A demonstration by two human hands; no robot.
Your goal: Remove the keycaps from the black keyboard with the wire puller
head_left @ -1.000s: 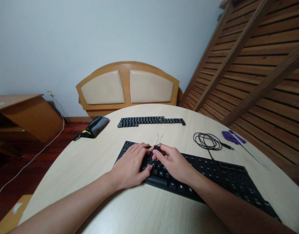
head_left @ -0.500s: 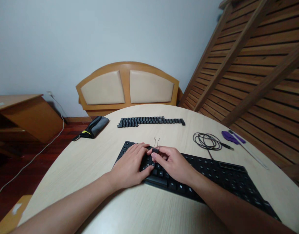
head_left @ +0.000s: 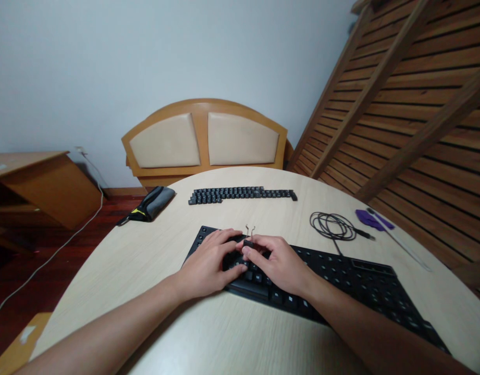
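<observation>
A black keyboard (head_left: 341, 281) lies slantwise on the table in front of me. My right hand (head_left: 281, 263) is above its middle, thumb and fingers pinched on a wire keycap puller (head_left: 248, 243). The puller's dark body shows between the fingertips, and its two bent wires point up and away from me. My left hand (head_left: 212, 260) rests over the keyboard's left part, fingers spread and thumb on the keys, its fingertips beside the puller. Several keys beneath both hands are hidden.
Loose black keycaps (head_left: 235, 193) stand in rows at the table's (head_left: 146, 276) far side. A coiled cable (head_left: 333, 227) and a purple cloth (head_left: 372, 220) with a thin brush-like stick (head_left: 404, 245) lie right. A black-and-yellow pouch (head_left: 151, 204) sits at the left edge.
The keycap puller has shifted very slightly, its wires a little higher and further left. My left thumb and fingers have moved marginally; the keyboard stays put.
</observation>
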